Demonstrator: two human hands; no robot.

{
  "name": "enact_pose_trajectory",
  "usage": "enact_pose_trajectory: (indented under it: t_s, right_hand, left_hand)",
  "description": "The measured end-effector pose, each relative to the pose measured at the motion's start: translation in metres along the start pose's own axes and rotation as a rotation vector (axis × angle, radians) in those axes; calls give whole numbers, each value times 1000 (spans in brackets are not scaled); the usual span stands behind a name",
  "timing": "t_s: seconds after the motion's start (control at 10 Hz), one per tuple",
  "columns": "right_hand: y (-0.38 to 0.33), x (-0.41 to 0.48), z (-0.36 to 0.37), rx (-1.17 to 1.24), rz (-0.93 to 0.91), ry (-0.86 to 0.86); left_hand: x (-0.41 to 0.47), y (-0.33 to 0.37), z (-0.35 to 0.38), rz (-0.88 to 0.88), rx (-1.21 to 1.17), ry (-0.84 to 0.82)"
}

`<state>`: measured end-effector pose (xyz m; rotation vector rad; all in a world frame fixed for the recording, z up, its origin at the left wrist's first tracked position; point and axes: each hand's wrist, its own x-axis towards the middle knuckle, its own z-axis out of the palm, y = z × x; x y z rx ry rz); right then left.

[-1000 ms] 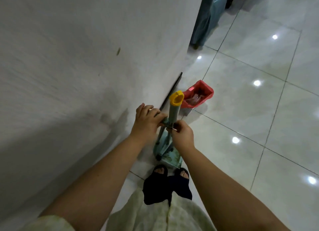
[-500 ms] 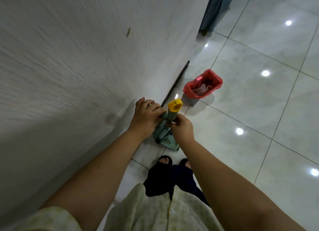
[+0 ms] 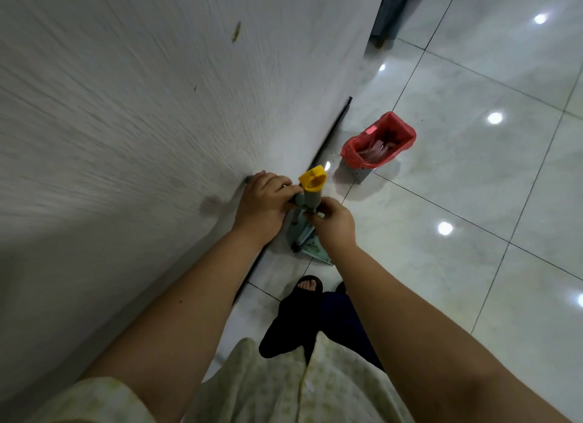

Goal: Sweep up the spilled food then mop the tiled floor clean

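Note:
A grey-green handle with a yellow cap (image 3: 313, 179) stands upright against the white wall, with a teal dustpan (image 3: 307, 241) at its foot on the tiled floor. My left hand (image 3: 264, 207) grips the handle from the wall side. My right hand (image 3: 335, 223) pinches the same handle just below the cap from the other side. Whether a broom is clipped to the dustpan is hidden by my hands.
A small bin lined with a red bag (image 3: 378, 144) holding scraps stands on the glossy tiled floor (image 3: 473, 201) beyond the dustpan. The white wall (image 3: 126, 122) fills the left. A dark curtain or furniture (image 3: 394, 9) is at the far top. My feet in dark sandals (image 3: 303, 299) are below.
My view has tilted and drawn slightly nearer the wall. Both hands stay on the handle, which sits a little lower and closer to the wall than before.

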<state>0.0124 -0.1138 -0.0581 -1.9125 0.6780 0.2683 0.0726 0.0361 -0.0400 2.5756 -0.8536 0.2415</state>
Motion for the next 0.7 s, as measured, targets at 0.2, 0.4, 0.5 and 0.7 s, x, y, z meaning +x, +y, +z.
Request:
enact_pose_trajectory:
  t_s: [0.2,0.4,0.5,0.7]
  right_hand:
    - [8,1,-2,114,40,-15]
    - [12,-6,1,24,13,12]
    - [13,-16,-11,-4,-4,-46]
    - [25,-46,-111,-243,-175,-28]
  left_hand:
    - [-9,-10,-1,-95,53,-11]
    - [-14,-9,-3,-105,52,-30]
    - [-24,-2,-9,-163,38,-9]
    - [-51,21,-24,-315,-37,-116]
